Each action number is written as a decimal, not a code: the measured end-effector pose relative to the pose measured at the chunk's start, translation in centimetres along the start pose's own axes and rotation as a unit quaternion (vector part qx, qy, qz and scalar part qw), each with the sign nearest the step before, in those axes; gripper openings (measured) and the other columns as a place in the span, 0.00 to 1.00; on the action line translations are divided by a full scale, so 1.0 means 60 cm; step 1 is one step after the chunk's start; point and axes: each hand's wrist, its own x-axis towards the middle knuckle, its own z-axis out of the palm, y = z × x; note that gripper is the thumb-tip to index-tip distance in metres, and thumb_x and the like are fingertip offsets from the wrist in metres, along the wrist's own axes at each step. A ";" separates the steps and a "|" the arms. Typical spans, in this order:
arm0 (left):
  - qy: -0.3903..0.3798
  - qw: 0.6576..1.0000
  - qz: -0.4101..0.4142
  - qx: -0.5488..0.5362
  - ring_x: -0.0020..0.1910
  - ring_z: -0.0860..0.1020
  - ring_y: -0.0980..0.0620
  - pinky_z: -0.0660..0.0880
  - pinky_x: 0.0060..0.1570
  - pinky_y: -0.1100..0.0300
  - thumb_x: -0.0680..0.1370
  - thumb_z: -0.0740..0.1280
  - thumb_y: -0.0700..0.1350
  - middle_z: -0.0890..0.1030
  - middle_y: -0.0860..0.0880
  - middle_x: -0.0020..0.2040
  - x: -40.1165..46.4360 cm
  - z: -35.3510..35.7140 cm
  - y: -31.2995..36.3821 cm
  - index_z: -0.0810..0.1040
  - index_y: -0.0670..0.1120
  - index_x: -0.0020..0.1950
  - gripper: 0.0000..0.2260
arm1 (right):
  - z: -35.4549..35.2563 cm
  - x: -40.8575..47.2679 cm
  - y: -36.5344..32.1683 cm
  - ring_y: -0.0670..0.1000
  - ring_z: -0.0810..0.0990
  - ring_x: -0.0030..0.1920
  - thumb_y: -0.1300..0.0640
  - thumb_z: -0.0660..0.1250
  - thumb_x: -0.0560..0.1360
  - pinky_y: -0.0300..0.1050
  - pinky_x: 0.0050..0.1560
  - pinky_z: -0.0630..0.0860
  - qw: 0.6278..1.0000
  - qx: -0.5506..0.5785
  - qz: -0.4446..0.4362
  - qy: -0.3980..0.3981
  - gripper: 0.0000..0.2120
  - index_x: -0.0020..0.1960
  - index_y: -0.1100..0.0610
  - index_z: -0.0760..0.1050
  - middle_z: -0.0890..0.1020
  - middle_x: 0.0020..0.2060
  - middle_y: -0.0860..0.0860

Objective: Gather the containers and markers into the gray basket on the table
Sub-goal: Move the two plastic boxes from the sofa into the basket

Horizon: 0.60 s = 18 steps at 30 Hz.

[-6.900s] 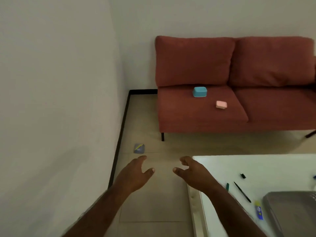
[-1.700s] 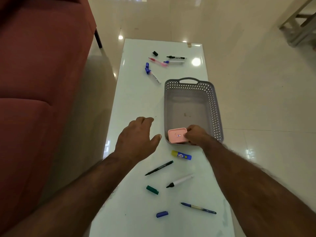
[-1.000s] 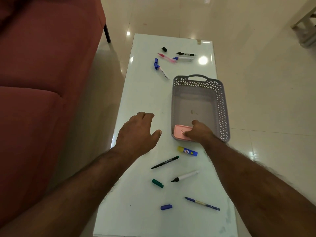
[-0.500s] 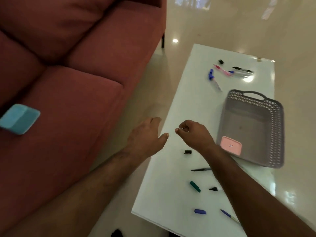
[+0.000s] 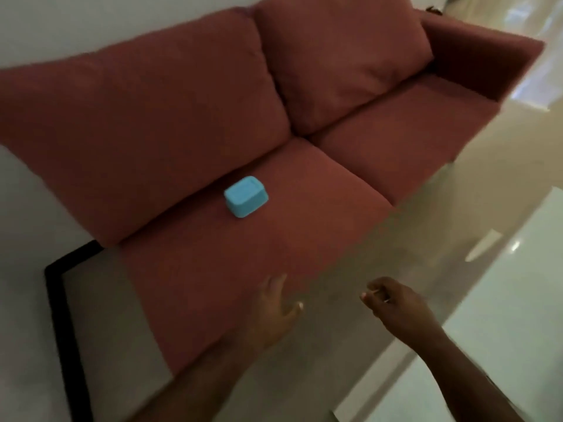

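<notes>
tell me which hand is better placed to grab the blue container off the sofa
Probably left. The left hand is open, fingers pointing toward the blue container on the sofa seat. The right hand sits farther right, fingers curled.

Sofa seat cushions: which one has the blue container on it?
The seat cushion nearer the wall corner; the blue container sits near its back edge. The other seat cushion, by the armrest, carries nothing.
</notes>
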 end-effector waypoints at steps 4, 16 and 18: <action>0.033 0.998 -0.038 -0.034 0.71 0.69 0.48 0.65 0.68 0.58 0.75 0.63 0.62 0.69 0.48 0.73 0.016 -0.086 -0.087 0.63 0.50 0.77 0.33 | 0.052 0.032 -0.129 0.47 0.83 0.43 0.45 0.70 0.75 0.47 0.48 0.79 0.999 -0.020 -0.031 -0.037 0.13 0.56 0.50 0.77 0.82 0.42 0.46; 0.072 0.993 -0.090 -0.037 0.71 0.68 0.47 0.67 0.66 0.54 0.76 0.66 0.59 0.69 0.47 0.74 0.141 -0.182 -0.240 0.62 0.49 0.76 0.32 | 0.179 0.203 -0.364 0.49 0.79 0.44 0.46 0.69 0.77 0.41 0.42 0.71 0.989 -0.066 -0.072 -0.111 0.21 0.64 0.57 0.74 0.79 0.41 0.47; 0.075 0.992 -0.096 -0.031 0.71 0.69 0.47 0.68 0.66 0.53 0.76 0.66 0.59 0.69 0.47 0.73 0.172 -0.180 -0.246 0.63 0.48 0.76 0.32 | 0.199 0.248 -0.372 0.51 0.80 0.48 0.45 0.69 0.77 0.42 0.47 0.74 0.989 -0.069 -0.067 -0.114 0.23 0.65 0.57 0.74 0.81 0.48 0.50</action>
